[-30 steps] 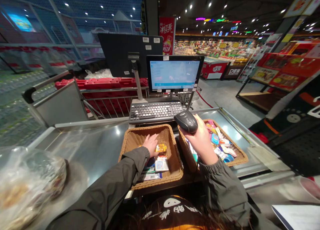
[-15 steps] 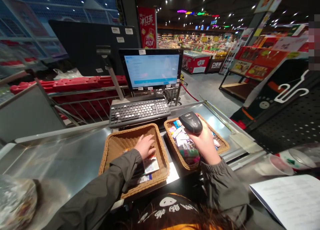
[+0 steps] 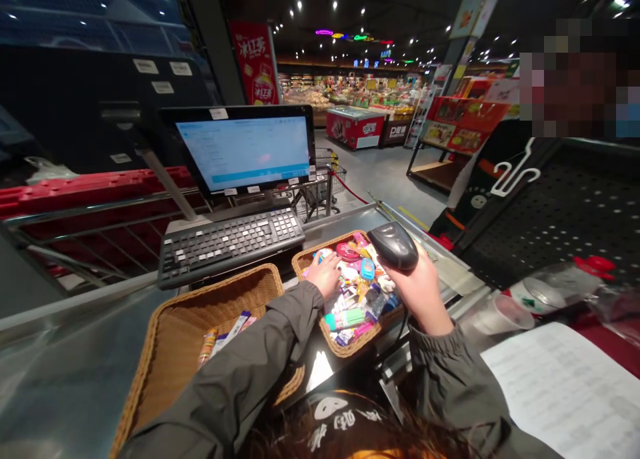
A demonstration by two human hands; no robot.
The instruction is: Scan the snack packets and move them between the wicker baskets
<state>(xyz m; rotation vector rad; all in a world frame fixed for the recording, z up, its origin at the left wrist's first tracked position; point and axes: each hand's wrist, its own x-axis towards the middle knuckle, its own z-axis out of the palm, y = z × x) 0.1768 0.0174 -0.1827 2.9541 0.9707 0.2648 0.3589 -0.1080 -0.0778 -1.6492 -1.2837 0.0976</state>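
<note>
My right hand (image 3: 425, 291) is wrapped round a black barcode scanner (image 3: 394, 244), held above the right edge of the right wicker basket (image 3: 361, 346). Small colourful packets, candies and tubs fill that basket, among them a blue tub (image 3: 367, 268) and a green-and-pink packet (image 3: 345, 319). Over its left side, my left hand (image 3: 326, 275) rests on the packets with its fingers apart and their tips partly hidden. The left wicker basket (image 3: 165, 339), partly covered by my left sleeve, has an orange tube-shaped pack (image 3: 208, 346) and a purple-and-white packet (image 3: 235, 330) in it.
Behind the baskets stand a black keyboard (image 3: 233, 242) and a lit monitor (image 3: 245, 149). A printed sheet (image 3: 565, 392), a plastic cup (image 3: 505, 312) and a bottle with a red cap (image 3: 595, 267) are at the right. Another person stands beyond the perforated panel (image 3: 565, 212).
My left hand has moved from the left basket to the right basket. The white packet under it in the left basket no longer shows there. My view has turned right; the scanner stays in my right hand.
</note>
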